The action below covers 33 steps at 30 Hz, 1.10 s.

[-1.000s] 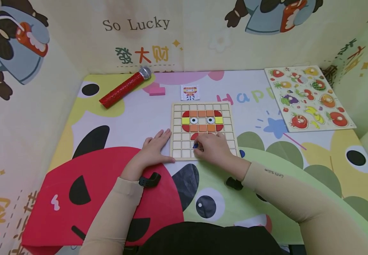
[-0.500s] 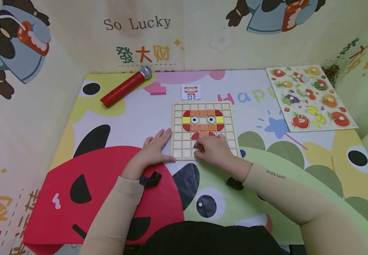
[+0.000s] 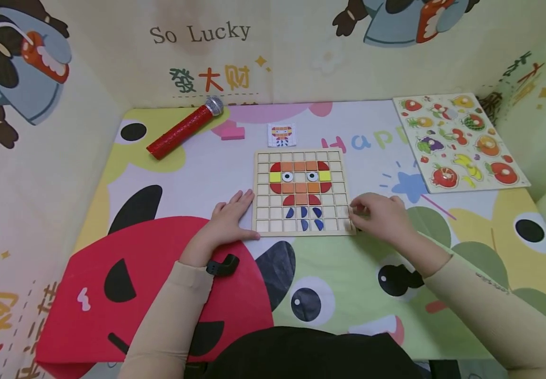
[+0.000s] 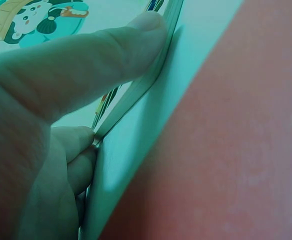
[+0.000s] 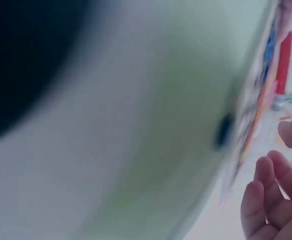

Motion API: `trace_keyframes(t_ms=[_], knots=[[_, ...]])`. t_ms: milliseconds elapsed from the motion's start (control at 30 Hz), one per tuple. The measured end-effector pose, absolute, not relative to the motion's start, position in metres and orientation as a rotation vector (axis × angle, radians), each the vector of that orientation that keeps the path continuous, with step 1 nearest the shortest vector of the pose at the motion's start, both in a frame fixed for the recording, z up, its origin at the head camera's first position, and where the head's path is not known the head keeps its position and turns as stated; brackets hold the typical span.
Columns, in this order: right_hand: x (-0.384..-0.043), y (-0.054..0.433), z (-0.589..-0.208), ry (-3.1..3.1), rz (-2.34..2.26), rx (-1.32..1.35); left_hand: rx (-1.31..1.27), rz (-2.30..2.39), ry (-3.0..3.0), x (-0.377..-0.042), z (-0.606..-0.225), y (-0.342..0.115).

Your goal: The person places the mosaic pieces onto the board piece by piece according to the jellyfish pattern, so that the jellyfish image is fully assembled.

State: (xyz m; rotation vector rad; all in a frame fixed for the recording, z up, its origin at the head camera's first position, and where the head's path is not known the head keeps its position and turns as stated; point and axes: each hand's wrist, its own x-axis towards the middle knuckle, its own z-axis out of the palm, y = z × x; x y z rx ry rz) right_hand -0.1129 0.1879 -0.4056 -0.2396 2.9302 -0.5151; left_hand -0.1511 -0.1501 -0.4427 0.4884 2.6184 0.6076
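Note:
A wooden grid board (image 3: pixel 273 215) lies in front of me. On it, coloured tiles form a face-like pattern, with several dark blue quarter-round pieces (image 3: pixel 303 211) below. My left hand (image 3: pixel 228 223) lies at the board's left edge, its thumb along the near corner and its fingers spread. In the left wrist view the thumb (image 4: pixel 101 62) touches the board's rim. My right hand (image 3: pixel 379 216) hovers by the right edge, fingers bent, with nothing visible between them. A dark blue piece (image 5: pixel 224 131) lies beside the board in the right wrist view; in the head view the hand hides that spot.
A small pattern card (image 3: pixel 282 135) lies behind the board. Farther left are a red glitter microphone (image 3: pixel 183 130) and a pink block (image 3: pixel 232 133). A fruit puzzle board (image 3: pixel 459 142) lies at the back right. Printed walls (image 3: pixel 301 63) enclose the table's far side.
My right hand has left the board's lower middle and moved right to its edge. A blue piece it was pinching now sits in the grid. The left hand stays in place.

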Motion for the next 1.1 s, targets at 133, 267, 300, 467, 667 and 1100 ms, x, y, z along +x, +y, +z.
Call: trace_keyframes(t_ms=[133,267,300,467,667,1100], knots=[[-0.103,0.212,-0.415,2.920,-0.458,-0.316,0.469,0.611,2.621,-0.151,-0.443,-0.149],[-0.099,0.221,-0.420,2.897,-0.415,-0.375,0.469,0.623,2.623,-0.151,-0.444,-0.150],[-0.099,0.222,-0.420,2.894,-0.410,-0.386,0.471,0.622,2.625,-0.151,-0.444,-0.150],[-0.099,0.223,-0.421,2.888,-0.393,-0.422,0.475,0.616,2.629,-0.152,-0.445,-0.150],[-0.100,0.222,-0.423,2.879,-0.399,-0.425,0.478,0.616,2.624,-0.152,-0.444,-0.149],[-0.101,0.223,-0.430,2.915,-0.424,-0.478,0.471,0.625,2.619,-0.151,-0.443,-0.149]])
